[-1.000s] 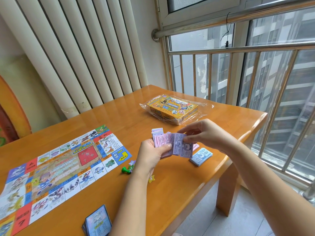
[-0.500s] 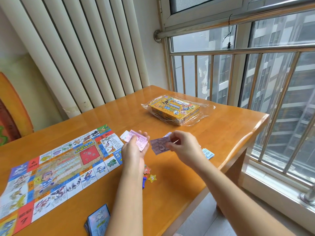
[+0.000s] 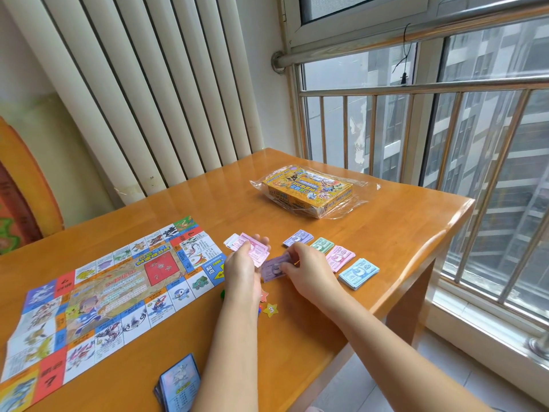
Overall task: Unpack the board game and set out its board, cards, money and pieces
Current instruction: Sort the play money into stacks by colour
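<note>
A second ago I had the whole wad of money fanned between both hands. Now they have parted, and a single purple note (image 3: 274, 267) has come away in my right hand (image 3: 309, 270), pinched at its right end between thumb and fingertips. It sits low over the table (image 3: 401, 221), between my two hands; whether it touches the wood I cannot tell. My left hand (image 3: 242, 270) keeps the rest, a fan of notes (image 3: 254, 248), pink with white ones behind. Its fingers are curled round the fan and the back of the hand faces me.

Half a second back my right hand hid most of the sorted money. Now four piles show in a slanting row just beyond it: purple stack (image 3: 298, 237) farthest, then green stack (image 3: 322, 244), pink stack (image 3: 340, 257), and blue stack (image 3: 359, 272) at the near end.

Both forearms reach out from the near edge, the right wrist bent inward toward the left. Between them, just beside my left wrist, lie an orange star (image 3: 264, 295) and a yellow star (image 3: 271, 310) marked 3. The board (image 3: 113, 289) lies flat to the left, its near corner close to my left hand. The card deck (image 3: 178, 382) sits at the near edge beside my left forearm. The game box (image 3: 307, 190), in clear wrap, lies on the far side, well apart from the money.
</note>
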`<act>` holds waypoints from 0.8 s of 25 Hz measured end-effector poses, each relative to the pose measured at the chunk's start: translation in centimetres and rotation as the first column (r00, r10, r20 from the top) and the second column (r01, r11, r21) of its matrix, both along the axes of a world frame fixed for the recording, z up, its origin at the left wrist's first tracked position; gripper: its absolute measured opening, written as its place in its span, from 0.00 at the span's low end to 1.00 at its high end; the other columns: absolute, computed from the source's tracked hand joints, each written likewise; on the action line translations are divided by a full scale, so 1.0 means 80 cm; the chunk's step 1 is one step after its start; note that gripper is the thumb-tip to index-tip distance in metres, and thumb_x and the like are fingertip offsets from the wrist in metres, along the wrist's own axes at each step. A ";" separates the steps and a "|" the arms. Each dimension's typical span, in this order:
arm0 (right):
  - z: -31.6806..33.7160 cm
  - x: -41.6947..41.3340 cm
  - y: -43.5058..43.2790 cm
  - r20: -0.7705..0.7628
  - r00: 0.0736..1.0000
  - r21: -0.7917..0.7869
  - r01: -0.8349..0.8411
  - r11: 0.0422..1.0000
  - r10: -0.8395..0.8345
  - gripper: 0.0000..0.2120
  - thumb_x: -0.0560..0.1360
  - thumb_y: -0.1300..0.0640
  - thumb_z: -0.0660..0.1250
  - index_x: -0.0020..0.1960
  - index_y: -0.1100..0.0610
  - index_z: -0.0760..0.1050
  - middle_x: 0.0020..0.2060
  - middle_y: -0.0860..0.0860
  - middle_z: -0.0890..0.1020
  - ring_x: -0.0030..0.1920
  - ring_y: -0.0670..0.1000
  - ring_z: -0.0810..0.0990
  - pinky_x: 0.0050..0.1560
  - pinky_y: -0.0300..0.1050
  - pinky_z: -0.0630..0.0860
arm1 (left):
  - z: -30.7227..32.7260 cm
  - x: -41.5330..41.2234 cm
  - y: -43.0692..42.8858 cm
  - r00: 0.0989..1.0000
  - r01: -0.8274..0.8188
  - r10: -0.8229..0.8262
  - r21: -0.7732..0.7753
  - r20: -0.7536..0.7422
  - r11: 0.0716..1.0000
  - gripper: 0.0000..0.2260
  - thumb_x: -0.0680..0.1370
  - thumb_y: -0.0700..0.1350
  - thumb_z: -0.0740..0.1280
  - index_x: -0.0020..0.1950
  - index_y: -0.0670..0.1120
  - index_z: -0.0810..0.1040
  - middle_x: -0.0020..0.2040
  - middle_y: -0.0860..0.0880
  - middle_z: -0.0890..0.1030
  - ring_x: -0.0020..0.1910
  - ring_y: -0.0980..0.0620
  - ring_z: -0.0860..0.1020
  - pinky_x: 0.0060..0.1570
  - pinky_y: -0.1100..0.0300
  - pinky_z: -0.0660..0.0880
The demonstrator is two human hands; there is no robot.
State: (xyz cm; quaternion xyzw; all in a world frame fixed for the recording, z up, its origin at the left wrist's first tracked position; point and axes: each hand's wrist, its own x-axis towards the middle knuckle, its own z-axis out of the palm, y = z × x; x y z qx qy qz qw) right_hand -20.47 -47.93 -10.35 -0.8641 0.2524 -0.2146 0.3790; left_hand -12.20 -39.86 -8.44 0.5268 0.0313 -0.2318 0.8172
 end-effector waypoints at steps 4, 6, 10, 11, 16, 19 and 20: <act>0.000 0.010 0.003 0.091 0.996 0.130 -0.001 0.991 -0.011 0.03 0.74 0.62 0.66 0.48 0.59 0.75 0.43 0.52 0.80 0.44 0.52 0.78 0.44 0.43 0.74 | -0.002 0.003 -0.006 0.987 0.040 -0.069 -0.197 -0.146 0.980 0.11 0.83 0.39 0.51 0.56 0.38 0.72 0.44 0.40 0.79 0.43 0.46 0.79 0.44 0.51 0.76; 0.012 0.011 -0.008 0.153 0.988 0.143 -0.012 0.990 -0.010 0.01 0.72 0.63 0.68 0.42 0.58 0.77 0.36 0.49 0.79 0.36 0.48 0.76 0.36 0.35 0.70 | -0.004 0.005 -0.010 0.984 0.014 -0.059 -0.259 -0.167 0.966 0.13 0.83 0.40 0.51 0.61 0.37 0.71 0.50 0.39 0.78 0.48 0.44 0.78 0.48 0.49 0.75; 0.054 0.019 -0.066 0.132 0.990 0.251 0.018 0.968 -0.052 0.03 0.70 0.62 0.71 0.44 0.60 0.81 0.31 0.51 0.77 0.30 0.48 0.70 0.29 0.39 0.65 | -0.010 0.009 -0.011 0.983 -0.017 -0.023 -0.213 -0.183 0.977 0.15 0.83 0.40 0.53 0.70 0.39 0.67 0.53 0.47 0.80 0.63 0.42 0.73 0.57 0.49 0.68; 0.063 0.024 -0.081 0.066 0.996 0.250 0.042 0.967 -0.060 0.04 0.71 0.62 0.71 0.45 0.60 0.81 0.30 0.51 0.76 0.28 0.47 0.68 0.27 0.38 0.64 | -0.012 0.010 -0.012 0.982 -0.003 -0.039 -0.226 -0.183 0.974 0.16 0.84 0.41 0.52 0.70 0.40 0.65 0.51 0.49 0.80 0.65 0.41 0.72 0.59 0.48 0.66; 0.072 0.056 -0.115 -0.227 0.974 0.151 0.052 0.987 -0.017 0.12 0.71 0.60 0.73 0.52 0.64 0.80 0.33 0.53 0.73 0.29 0.47 0.67 0.27 0.38 0.63 | -0.012 0.002 -0.020 0.971 0.127 -0.168 -0.229 -0.172 0.965 0.16 0.84 0.43 0.50 0.68 0.39 0.68 0.54 0.45 0.78 0.65 0.39 0.70 0.63 0.44 0.64; 0.062 0.072 -0.120 -0.355 0.935 0.039 0.003 0.999 0.011 0.15 0.70 0.58 0.74 0.54 0.65 0.80 0.35 0.54 0.74 0.31 0.50 0.69 0.28 0.39 0.65 | -0.004 -0.009 -0.023 0.959 0.210 -0.237 -0.171 -0.156 0.963 0.15 0.84 0.44 0.50 0.58 0.43 0.75 0.58 0.36 0.75 0.60 0.38 0.72 0.63 0.45 0.65; 0.057 0.076 -0.119 -0.389 0.921 -0.009 -0.007 1.000 0.003 0.16 0.70 0.57 0.74 0.54 0.65 0.80 0.37 0.54 0.75 0.33 0.50 0.71 0.29 0.40 0.66 | -0.003 -0.010 -0.023 0.956 0.232 -0.257 -0.170 -0.145 0.958 0.15 0.84 0.44 0.50 0.55 0.44 0.76 0.60 0.35 0.74 0.62 0.38 0.72 0.63 0.45 0.65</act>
